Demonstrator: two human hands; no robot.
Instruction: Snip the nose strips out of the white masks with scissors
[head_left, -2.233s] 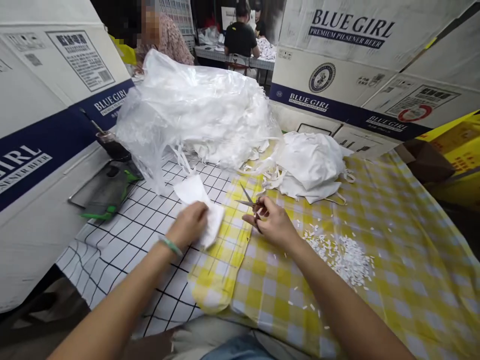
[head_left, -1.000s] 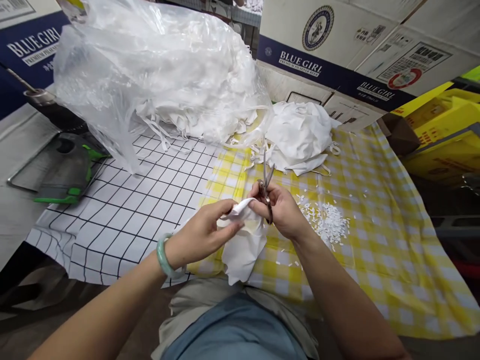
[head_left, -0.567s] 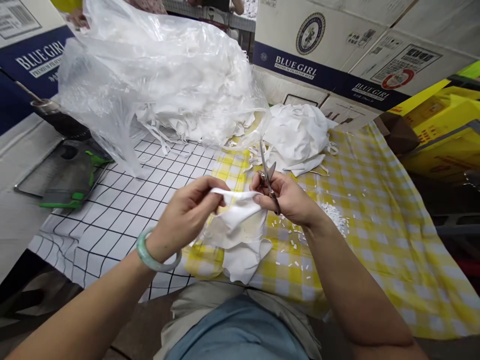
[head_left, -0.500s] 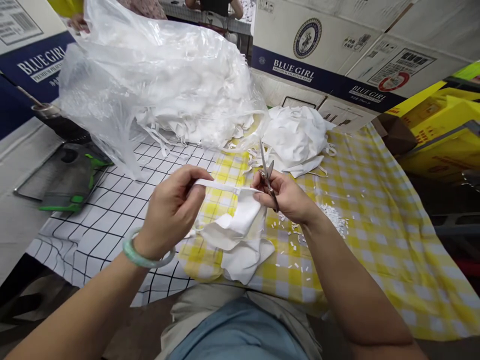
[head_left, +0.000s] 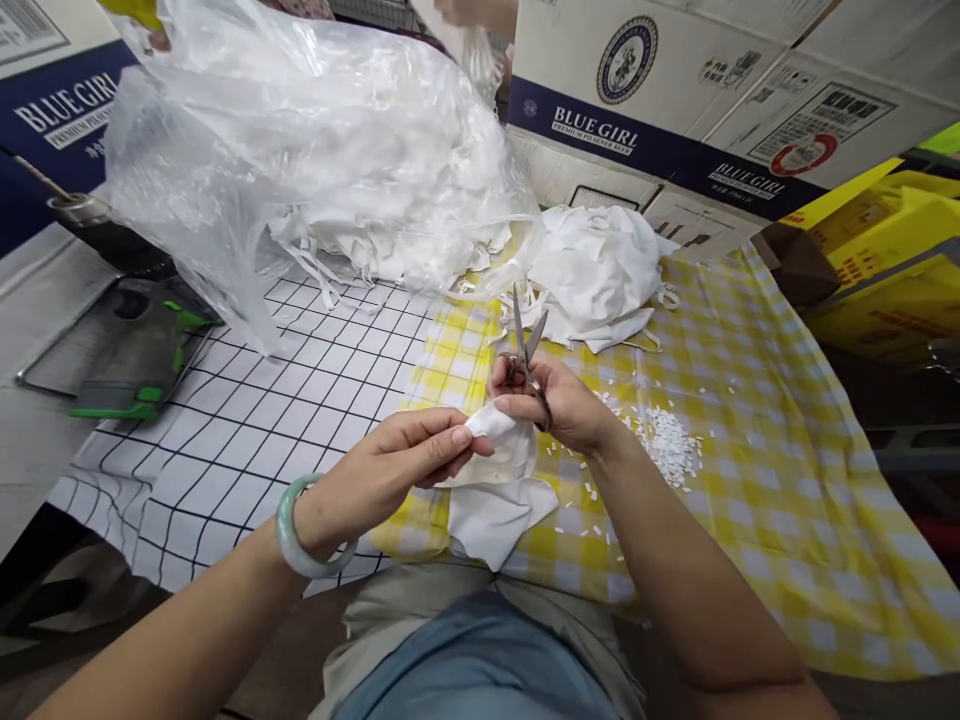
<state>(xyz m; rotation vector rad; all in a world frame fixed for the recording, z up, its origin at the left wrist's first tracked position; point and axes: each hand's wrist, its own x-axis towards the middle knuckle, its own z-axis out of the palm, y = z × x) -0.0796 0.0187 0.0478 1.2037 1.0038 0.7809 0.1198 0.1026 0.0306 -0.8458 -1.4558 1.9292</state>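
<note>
Between my hands is a white cloth piece (head_left: 499,520), its upper edge pinched and its lower part draped on the yellow checked cloth. My left hand (head_left: 420,445), with a pale green bangle (head_left: 289,535) on the wrist, grips that edge between thumb and fingers. My right hand (head_left: 559,400) has a pair of scissors (head_left: 529,345) hooked on its fingers, blades parted and pointing away from me. Its thumb and forefinger also pinch the white cloth, close to my left fingertips. To the right of my right hand lies a pile of small white snippets (head_left: 667,445).
A large clear plastic bag (head_left: 360,150) of white cloth pieces lies at the back, beside a white cloth heap (head_left: 596,270). Printed cartons (head_left: 675,110) stand behind. A grey and green tool (head_left: 139,340) is at left. Another person's hand (head_left: 480,12) shows at the top.
My left hand has moved right and down, close to my right hand; the stretched edge between them is now short. The scissors' blades are wider apart. A person's hand has appeared at the back.
</note>
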